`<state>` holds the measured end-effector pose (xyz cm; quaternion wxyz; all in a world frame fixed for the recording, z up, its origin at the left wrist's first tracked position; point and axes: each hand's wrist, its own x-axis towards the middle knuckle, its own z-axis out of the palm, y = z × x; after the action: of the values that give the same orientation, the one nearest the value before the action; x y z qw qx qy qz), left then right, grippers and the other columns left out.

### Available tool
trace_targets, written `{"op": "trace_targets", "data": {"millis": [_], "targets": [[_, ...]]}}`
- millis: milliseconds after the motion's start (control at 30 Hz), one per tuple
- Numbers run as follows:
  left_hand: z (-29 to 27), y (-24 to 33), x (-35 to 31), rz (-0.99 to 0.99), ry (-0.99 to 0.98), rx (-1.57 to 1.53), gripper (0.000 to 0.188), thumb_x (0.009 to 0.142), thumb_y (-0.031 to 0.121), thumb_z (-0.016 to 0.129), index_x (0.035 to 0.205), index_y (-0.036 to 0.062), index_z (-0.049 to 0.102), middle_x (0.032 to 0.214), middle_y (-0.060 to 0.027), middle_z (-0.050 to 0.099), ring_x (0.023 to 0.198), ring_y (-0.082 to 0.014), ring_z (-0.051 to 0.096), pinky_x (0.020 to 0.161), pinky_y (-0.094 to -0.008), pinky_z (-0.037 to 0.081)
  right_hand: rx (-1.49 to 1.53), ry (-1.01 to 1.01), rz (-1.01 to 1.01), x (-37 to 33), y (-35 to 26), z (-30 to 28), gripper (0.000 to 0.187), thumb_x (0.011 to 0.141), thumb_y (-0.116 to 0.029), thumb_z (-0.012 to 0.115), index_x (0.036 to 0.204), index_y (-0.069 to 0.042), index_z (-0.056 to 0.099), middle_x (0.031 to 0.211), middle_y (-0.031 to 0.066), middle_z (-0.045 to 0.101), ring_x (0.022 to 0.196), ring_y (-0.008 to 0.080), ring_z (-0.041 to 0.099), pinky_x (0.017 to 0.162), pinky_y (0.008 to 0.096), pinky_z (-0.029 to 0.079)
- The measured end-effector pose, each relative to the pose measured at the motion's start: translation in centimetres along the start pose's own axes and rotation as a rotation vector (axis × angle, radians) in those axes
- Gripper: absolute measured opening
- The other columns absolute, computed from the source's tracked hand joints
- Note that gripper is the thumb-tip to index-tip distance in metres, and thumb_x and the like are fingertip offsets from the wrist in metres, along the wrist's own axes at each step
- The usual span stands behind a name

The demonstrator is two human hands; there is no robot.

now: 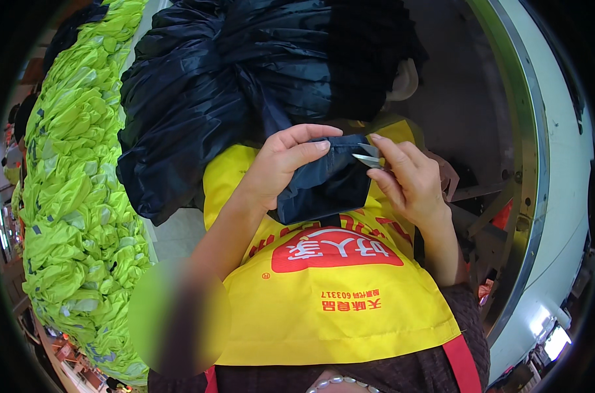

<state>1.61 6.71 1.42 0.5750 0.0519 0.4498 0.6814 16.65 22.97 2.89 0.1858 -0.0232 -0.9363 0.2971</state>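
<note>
A dark navy piece of fabric [330, 193] hangs over my lap, its upper edge pinched between the thumb and fingers of my left hand [286, 160]. My right hand [410, 175] is closed around small metal thread snips [371, 156], whose two pointed blades stand apart. The blade tips touch or nearly touch the fabric's upper right edge; I cannot tell which. The snips' handle is hidden inside my right palm. Beyond my hands lies a large gathered heap of dark navy fabric [245, 72].
A yellow apron [337, 334] with red print and red straps covers my lap. Along the left runs a long pile of bright lime-green garments [81, 203]. At the right is a pale tabletop [566, 164] with a metal-edged frame [533, 177].
</note>
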Motion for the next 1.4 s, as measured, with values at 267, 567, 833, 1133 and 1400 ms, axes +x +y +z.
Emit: {"op": "trace_targets", "data": {"millis": [267, 567, 833, 1133, 1400], "targets": [[0.6, 0.2, 0.0, 0.019, 0.016, 0.081, 0.029, 0.084, 0.004, 0.051, 0.112, -0.0004, 0.055, 0.099, -0.0109, 0.063, 0.086, -0.0133, 0.063, 0.079, -0.0213, 0.049, -0.118, -0.018, -0.17, 0.4, 1.4, 0.9, 0.039, 0.077, -0.017, 0.066, 0.112, -0.003, 0.056, 0.077, 0.0095, 0.058, 0.064, 0.02, 0.058, 0.054, 0.0278, 0.048], [0.5, -0.1, 0.4, -0.007, -0.012, 0.082, 0.03, 0.084, 0.005, 0.051, 0.114, -0.0009, 0.054, 0.1, -0.0113, 0.063, 0.087, -0.0143, 0.063, 0.079, -0.0222, 0.049, -0.102, -0.002, -0.203, 0.8, 1.9, 1.0, 0.036, 0.078, -0.018, 0.065, 0.109, -0.002, 0.058, 0.074, 0.0083, 0.057, 0.063, 0.0192, 0.058, 0.054, 0.0276, 0.047], [0.4, -0.1, 0.8, -0.008, 0.014, 0.172, 0.031, 0.084, 0.006, 0.051, 0.114, -0.001, 0.055, 0.101, -0.0111, 0.063, 0.088, -0.0142, 0.062, 0.079, -0.0222, 0.049, -0.142, 0.034, -0.303, 1.4, 2.1, 0.7, 0.034, 0.074, -0.013, 0.066, 0.106, -0.002, 0.059, 0.069, 0.0052, 0.056, 0.059, 0.0169, 0.056, 0.052, 0.0267, 0.046], [0.4, -0.4, 1.2, -0.034, 0.029, 0.149, 0.031, 0.084, 0.005, 0.049, 0.114, -0.0015, 0.054, 0.1, -0.0116, 0.063, 0.086, -0.0147, 0.063, 0.078, -0.0225, 0.05, -0.231, 0.005, -0.38, 1.2, 3.1, 0.9, 0.033, 0.074, -0.014, 0.066, 0.105, -0.004, 0.059, 0.065, 0.0037, 0.053, 0.055, 0.0149, 0.054, 0.048, 0.0254, 0.044], [0.5, -0.7, 1.3, -0.008, 0.04, 0.184, 0.03, 0.084, 0.005, 0.05, 0.114, -0.0013, 0.054, 0.099, -0.0113, 0.063, 0.086, -0.0146, 0.063, 0.078, -0.0227, 0.05, -0.21, -0.005, -0.34, 1.2, 3.0, 1.0, 0.03, 0.075, -0.015, 0.066, 0.101, -0.003, 0.058, 0.069, 0.006, 0.055, 0.058, 0.0169, 0.056, 0.05, 0.0256, 0.046]]}}
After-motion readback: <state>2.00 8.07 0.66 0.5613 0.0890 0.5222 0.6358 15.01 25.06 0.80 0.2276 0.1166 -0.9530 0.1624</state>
